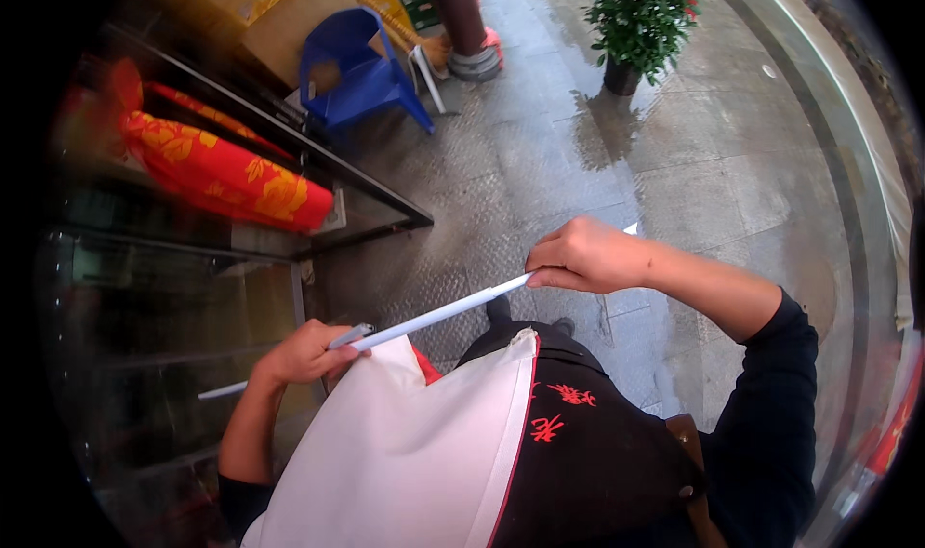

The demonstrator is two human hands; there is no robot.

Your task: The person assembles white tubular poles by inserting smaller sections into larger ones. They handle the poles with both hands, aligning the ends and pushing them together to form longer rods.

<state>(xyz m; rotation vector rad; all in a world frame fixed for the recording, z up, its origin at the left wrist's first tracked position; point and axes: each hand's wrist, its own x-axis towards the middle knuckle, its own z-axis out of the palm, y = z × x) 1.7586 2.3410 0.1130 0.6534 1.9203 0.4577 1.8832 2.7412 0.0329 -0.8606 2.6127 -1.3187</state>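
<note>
A thin white pole [438,314] slants across in front of my body, thicker in the middle and thinner toward the right. My left hand [303,357] is closed around it, and a short grey metal-looking piece [351,336] sticks out above the thumb. Past that wrist, more of a thin white rod [224,391] shows. At the far end, my right hand [593,257] pinches the pole's tip between thumb and fingers. Below the pole, a white cloth [385,452] with a red edge drapes over my black apron [597,452]. How cloth and pole are joined cannot be made out.
A glass door or case with a dark frame [385,206] stands at the left, beside a red and yellow floral cloth bundle [231,177]. Farther off are a blue plastic chair [356,71], a dark column [458,13] and a potted plant [636,27]. The stone paving [703,191] looks wet.
</note>
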